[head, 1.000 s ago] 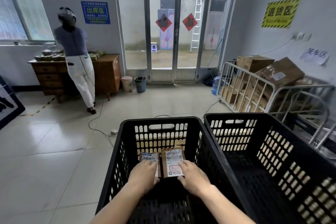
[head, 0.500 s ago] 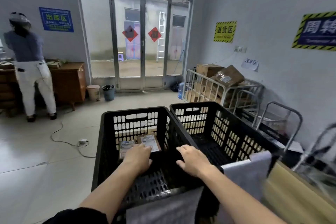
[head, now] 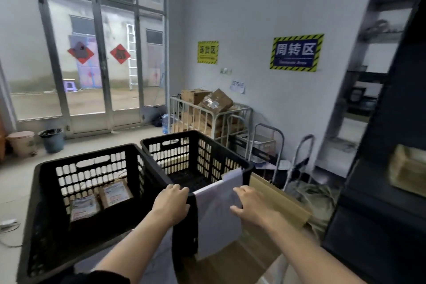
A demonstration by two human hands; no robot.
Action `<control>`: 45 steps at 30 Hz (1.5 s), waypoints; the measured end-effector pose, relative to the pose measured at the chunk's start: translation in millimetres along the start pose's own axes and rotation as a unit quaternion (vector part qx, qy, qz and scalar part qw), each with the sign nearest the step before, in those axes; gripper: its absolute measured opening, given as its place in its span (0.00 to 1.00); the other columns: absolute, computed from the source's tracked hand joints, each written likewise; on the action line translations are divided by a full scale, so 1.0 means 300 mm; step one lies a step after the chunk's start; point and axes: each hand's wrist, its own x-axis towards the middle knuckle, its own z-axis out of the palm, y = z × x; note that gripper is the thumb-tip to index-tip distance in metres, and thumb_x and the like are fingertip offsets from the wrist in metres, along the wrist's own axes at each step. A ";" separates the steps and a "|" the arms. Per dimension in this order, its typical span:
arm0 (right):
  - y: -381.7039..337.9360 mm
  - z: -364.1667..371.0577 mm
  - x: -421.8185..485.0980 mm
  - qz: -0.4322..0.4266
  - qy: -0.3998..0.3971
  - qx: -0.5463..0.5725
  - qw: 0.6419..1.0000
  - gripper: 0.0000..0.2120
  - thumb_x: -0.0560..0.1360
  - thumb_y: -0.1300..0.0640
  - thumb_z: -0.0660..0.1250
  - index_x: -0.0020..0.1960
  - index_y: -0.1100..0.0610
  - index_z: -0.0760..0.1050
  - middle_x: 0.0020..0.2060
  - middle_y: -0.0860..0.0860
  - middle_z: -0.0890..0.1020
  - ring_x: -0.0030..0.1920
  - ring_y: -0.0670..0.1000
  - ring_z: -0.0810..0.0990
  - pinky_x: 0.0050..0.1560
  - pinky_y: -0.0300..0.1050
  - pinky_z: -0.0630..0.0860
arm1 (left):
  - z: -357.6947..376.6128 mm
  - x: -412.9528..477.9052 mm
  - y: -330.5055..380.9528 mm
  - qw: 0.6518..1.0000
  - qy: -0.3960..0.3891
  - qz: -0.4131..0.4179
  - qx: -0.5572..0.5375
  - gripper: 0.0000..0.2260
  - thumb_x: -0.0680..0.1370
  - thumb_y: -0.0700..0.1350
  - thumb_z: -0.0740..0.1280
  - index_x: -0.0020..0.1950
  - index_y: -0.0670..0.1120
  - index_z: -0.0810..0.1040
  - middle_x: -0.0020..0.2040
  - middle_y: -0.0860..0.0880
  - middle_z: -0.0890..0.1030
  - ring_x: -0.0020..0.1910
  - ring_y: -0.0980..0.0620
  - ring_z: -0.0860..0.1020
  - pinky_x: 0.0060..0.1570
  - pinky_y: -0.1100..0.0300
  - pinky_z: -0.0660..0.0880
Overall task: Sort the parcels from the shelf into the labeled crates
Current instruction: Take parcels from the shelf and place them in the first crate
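Observation:
Two black slatted crates stand side by side in front of me. The left crate (head: 92,155) holds two small brown parcels with white labels, one (head: 84,206) beside the other (head: 116,193), on its floor. The right crate (head: 202,143) shows no parcel; a white paper label (head: 216,219) hangs over its near rim. My left hand (head: 171,203) hovers over the rims between the crates, empty, fingers curled downward. My right hand (head: 251,204) is over the label's right edge, fingers spread, holding nothing. A dark shelf (head: 380,191) stands at the right, with a blurred brown parcel (head: 408,169) on it.
A flat cardboard sheet (head: 276,193) lies to the right of the crates. Behind them stand a white metal cage (head: 207,115) full of cartons and two hand trolleys (head: 272,145). Two bins (head: 36,143) sit by the glass doors (head: 92,64).
Both hands came out of the left crate, leaving the two parcels inside, and moved right. My view turned right; the shelf came into view and the person at the desk left it.

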 end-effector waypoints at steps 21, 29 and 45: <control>0.962 -0.282 -0.831 0.194 0.047 0.009 0.980 0.27 0.77 0.45 0.58 0.73 0.55 0.59 0.70 0.52 0.66 0.70 0.54 0.64 0.67 0.49 0.65 | -0.041 -0.032 1.235 0.985 -0.019 0.165 -0.055 0.20 0.78 0.50 0.60 0.69 0.47 0.67 0.67 0.45 0.70 0.68 0.45 0.65 0.63 0.52 0.68; 1.188 -0.363 -1.055 0.252 0.091 0.040 0.963 0.26 0.78 0.46 0.58 0.73 0.53 0.60 0.71 0.50 0.65 0.70 0.51 0.64 0.65 0.47 0.67 | -0.110 -0.043 1.557 0.968 0.002 0.227 -0.105 0.18 0.77 0.49 0.61 0.64 0.45 0.70 0.63 0.44 0.73 0.67 0.44 0.67 0.63 0.51 0.69; 1.383 -0.397 -1.048 0.327 0.110 0.026 0.938 0.26 0.79 0.46 0.57 0.74 0.53 0.57 0.72 0.49 0.63 0.71 0.49 0.62 0.66 0.46 0.66 | -0.073 0.177 1.767 0.949 -0.020 0.290 -0.119 0.14 0.78 0.50 0.60 0.59 0.43 0.69 0.58 0.43 0.72 0.64 0.44 0.67 0.57 0.51 0.70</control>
